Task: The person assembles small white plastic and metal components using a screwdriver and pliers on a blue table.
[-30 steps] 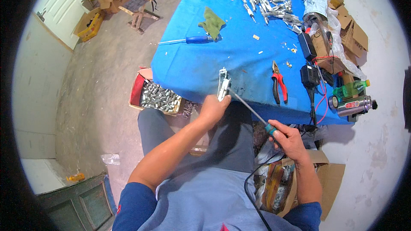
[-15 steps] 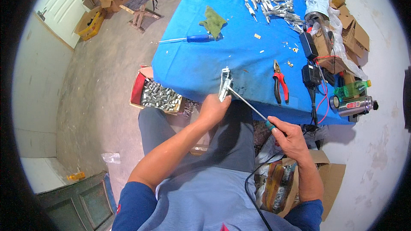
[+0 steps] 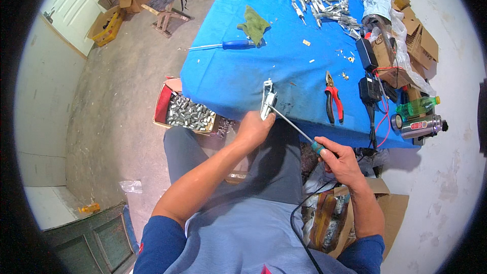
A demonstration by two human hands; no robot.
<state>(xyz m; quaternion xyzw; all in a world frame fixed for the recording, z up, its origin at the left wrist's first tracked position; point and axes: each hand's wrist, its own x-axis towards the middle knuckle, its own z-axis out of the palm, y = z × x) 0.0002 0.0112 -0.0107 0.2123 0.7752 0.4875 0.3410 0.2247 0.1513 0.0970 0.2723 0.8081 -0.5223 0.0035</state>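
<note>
At the near edge of the blue-covered table, my left hand (image 3: 256,128) is closed around the lower end of a slim white-and-metal part (image 3: 267,96), which points away from me. My right hand (image 3: 341,160) grips the teal handle of a screwdriver (image 3: 297,127). Its long shaft runs up to the left, and the tip meets the part's right side just above my left fingers. Exactly where the tip sits in the part is too small to make out. Red-and-black pliers (image 3: 333,99) lie on the table to the right.
A blue-handled screwdriver (image 3: 234,44) and green cloths (image 3: 254,25) lie farther back, before a pile of similar metal parts (image 3: 324,5). Black power adapters (image 3: 369,89), a steel flask (image 3: 420,126) and a green bottle (image 3: 418,106) line the right edge. A box of small cylinders (image 3: 161,109) stands lower left.
The part in my left hand has turned slightly, and the screwdriver has shifted a little with it. My right fingers have changed their hold on the handle slightly.
</note>
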